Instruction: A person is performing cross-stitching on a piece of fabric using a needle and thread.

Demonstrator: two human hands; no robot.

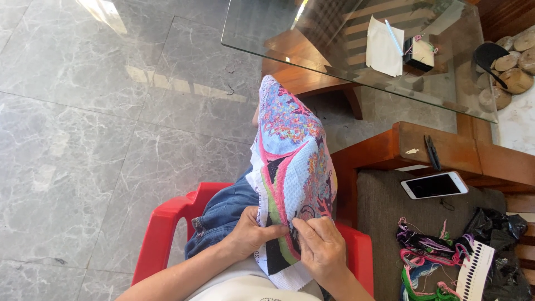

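Grey marble floor [83, 139]; needle unseen between hands.

Bright, even daylight. Sunlit streaks fall on the grey polished marble floor [83, 139] near the top edge. The clear glass tabletop [312, 39] mirrors slatted stripes and a pale glare. Shadows are soft and short. Focus is sharp throughout, without motion blur; straight lines bend slightly toward the frame edges.

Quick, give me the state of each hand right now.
Left hand: closed, gripping the edge of the colourful cross-stitch canvas.
Right hand: fingers pinched against the same canvas; whether they hold a needle cannot be told.
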